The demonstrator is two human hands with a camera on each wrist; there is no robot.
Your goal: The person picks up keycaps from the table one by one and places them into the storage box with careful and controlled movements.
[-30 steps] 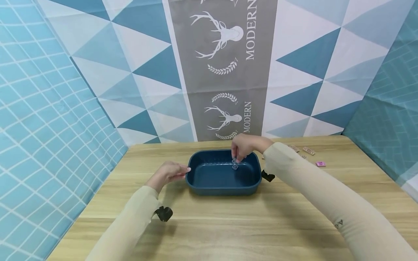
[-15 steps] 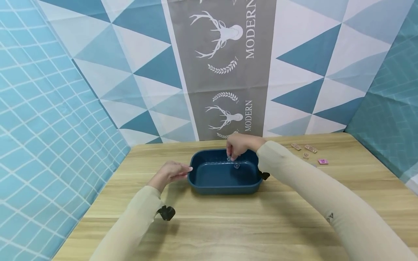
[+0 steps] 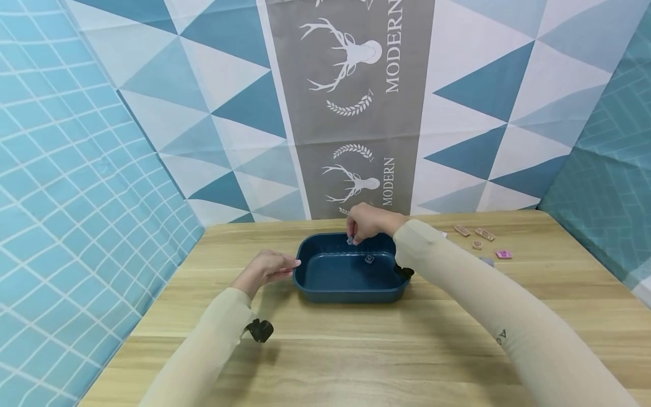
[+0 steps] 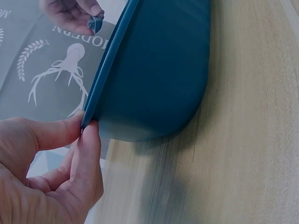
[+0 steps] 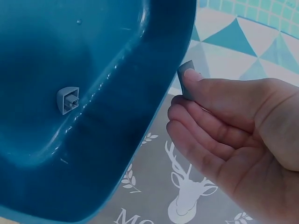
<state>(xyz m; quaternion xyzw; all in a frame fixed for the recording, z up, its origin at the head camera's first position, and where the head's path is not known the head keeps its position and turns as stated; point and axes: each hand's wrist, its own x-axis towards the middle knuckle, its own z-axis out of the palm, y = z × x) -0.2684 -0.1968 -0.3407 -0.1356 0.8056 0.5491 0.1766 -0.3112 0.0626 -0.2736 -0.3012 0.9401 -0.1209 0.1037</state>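
Note:
A dark blue basin (image 3: 351,296) stands on the wooden table. Thumb and fingers of my left hand (image 3: 268,267) pinch its left rim, as the left wrist view shows up close. My right hand (image 3: 370,220) is raised over the back of the basin and pinches a small grey keycap (image 5: 185,87) between thumb and fingers. Inside the basin lies another grey keycap (image 5: 68,100), its stem side showing in the right wrist view. Part of the basin's right side is hidden by my right sleeve and the black wrist strap.
Right of the basin lie brown keycaps (image 3: 485,233), a pink keycap (image 3: 503,254) and a grey piece (image 3: 486,262) partly behind my right sleeve. A patterned cloth (image 3: 356,113) hangs behind the table's back edge.
My right hand has moved left and slightly up over the basin, still pinching the keycap. The left hand keeps its hold on the rim.

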